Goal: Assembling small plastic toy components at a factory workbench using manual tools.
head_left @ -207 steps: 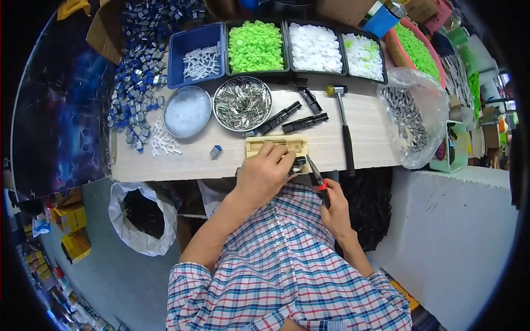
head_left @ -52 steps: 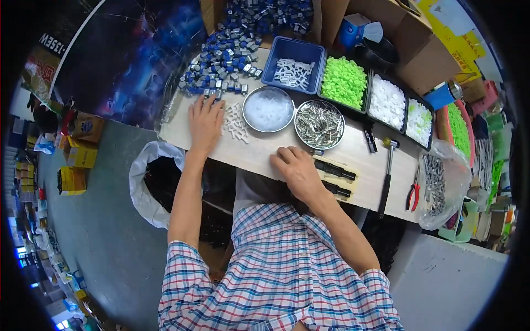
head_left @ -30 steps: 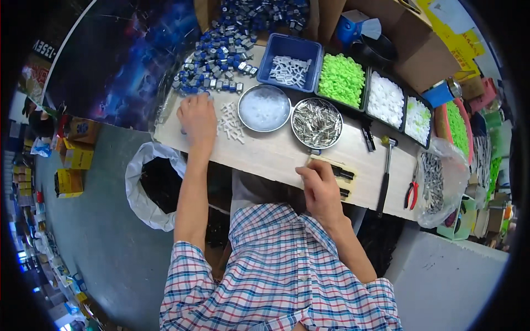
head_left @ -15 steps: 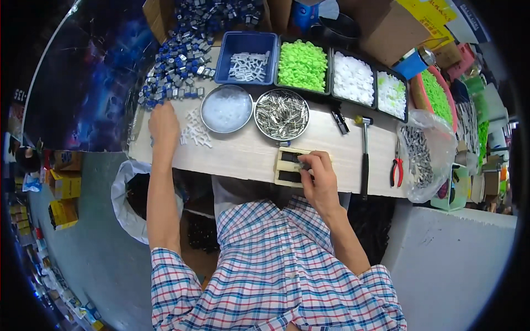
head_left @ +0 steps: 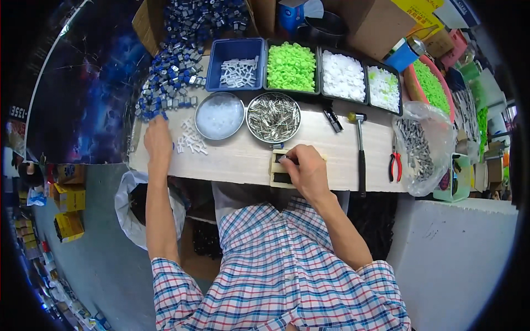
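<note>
At the bench's near edge, the right hand (head_left: 307,172) pinches a small part against the jig (head_left: 280,169); the left hand (head_left: 158,139), fingers loosely apart, reaches the blue parts (head_left: 171,88). Next likely needs one picked up.

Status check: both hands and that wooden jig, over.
Left hand flat by blue-grey parts pile. Right hand pinching on pale wooden slotted jig. Nothing blocking.
</note>
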### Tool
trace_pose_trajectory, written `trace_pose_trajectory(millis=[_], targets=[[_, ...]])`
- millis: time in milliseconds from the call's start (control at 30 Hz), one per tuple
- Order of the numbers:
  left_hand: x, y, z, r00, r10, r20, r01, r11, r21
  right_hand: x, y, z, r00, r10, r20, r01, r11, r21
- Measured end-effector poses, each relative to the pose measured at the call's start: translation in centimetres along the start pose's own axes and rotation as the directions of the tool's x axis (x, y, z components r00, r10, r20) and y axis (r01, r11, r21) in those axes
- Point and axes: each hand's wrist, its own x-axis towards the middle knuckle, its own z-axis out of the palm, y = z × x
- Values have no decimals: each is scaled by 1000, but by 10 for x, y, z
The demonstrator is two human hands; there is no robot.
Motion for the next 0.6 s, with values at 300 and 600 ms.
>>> trace_pose_trajectory(millis=[300, 600], targets=[[-23, 20, -38, 947, -34, -320, -84, 934, -347, 0, 5, 5, 994, -113, 1, 113, 993, 25], [-133, 168, -56, 953, 269, 137, 53, 298, -953, 1, 10, -2, 987, -136, 89, 140, 990, -35]])
